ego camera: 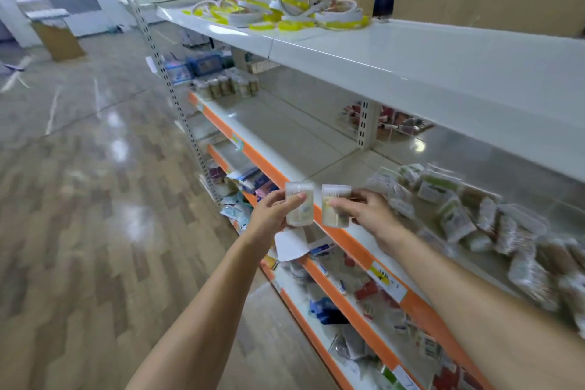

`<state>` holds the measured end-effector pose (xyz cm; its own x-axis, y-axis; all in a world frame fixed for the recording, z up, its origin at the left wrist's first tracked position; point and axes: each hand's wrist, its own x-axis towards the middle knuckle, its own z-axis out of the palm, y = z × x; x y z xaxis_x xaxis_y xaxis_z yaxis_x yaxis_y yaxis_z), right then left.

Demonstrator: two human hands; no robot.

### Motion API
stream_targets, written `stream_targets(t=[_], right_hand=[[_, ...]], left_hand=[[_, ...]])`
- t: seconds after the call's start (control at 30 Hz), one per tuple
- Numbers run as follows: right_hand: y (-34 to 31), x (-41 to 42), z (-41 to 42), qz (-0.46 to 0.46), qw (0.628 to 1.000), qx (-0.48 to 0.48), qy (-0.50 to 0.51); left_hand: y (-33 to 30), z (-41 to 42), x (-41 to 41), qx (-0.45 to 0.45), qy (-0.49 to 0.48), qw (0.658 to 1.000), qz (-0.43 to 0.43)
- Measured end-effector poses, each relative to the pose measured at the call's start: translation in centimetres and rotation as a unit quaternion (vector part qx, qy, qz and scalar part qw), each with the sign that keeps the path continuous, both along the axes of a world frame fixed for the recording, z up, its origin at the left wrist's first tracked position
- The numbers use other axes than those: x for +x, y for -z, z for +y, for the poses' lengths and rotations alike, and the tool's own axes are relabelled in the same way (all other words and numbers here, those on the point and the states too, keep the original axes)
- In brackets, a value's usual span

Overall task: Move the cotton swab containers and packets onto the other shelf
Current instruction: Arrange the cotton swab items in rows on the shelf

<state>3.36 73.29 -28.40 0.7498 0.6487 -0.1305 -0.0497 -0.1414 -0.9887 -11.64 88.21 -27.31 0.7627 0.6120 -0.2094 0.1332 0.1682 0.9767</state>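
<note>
Both hands loaded, mid-carry in front of the shelving unit.

Left hand [276, 211]: fingers and thumb curled round one clear cotton swab container [299, 204], held upright. Right hand [364, 209]: gripping a second container [335, 206] the same way. The two tubs sit just beside each other, in the air just outside the orange front edge [262, 165] of the middle shelf [300, 136], not resting on anything.

Remaining stock: a heap of swab packets [468, 209] lies on the right stretch of that shelf, towards its back. A row of similar containers [226, 87] already stands at the far left end of the same shelf level; I judge that to be the destination.

Frame is motion-blurred; labels unreadable.

Method note for this step:
- Keep both tubs upright so the lids stay seated.
- Carry them left along the front edge, then go in over the lip, not through it.
- Set each down flat beside the standing row, touching or near it, without knocking the row.
- Release one hand at a time.

Risk, as I judge it: smooth plastic may slip if my grip loosens.
</note>
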Motion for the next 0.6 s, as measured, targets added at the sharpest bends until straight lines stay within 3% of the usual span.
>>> stream_targets(t=[0.6], right_hand=[[0.7, -5.3, 22.2, 0.084, 0.995, 0.031, -0.046]], left_hand=[[0.3, 20.0, -6.8, 0.010, -0.080, 0.997, 0.015]])
